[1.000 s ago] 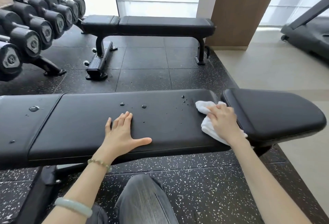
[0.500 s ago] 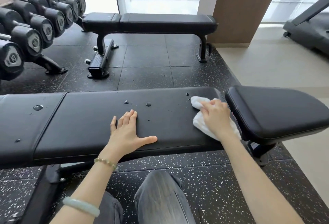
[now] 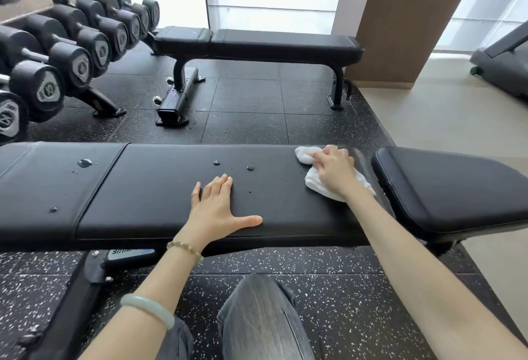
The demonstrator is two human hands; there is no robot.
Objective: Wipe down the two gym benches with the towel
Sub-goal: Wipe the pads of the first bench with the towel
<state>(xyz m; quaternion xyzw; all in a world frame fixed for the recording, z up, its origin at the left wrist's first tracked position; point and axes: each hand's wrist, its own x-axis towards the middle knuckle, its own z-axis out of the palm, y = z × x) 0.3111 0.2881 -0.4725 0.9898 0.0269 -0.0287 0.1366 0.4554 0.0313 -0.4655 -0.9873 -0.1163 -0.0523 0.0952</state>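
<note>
Near bench [image 3: 177, 202]: long axis left-right; droplets [image 3: 250, 168] left of towel [image 3: 323, 186]. Right hand [image 3: 333, 169] presses towel at pad's right end, apparently gripping; left hand [image 3: 217, 205] flat, spread. Far bench [image 3: 274, 44]: beyond, unattended

Bare forearms; a pale green bangle [image 3: 148, 308], a beaded bracelet [image 3: 185, 248], grey jeans [image 3: 263, 322].
</note>
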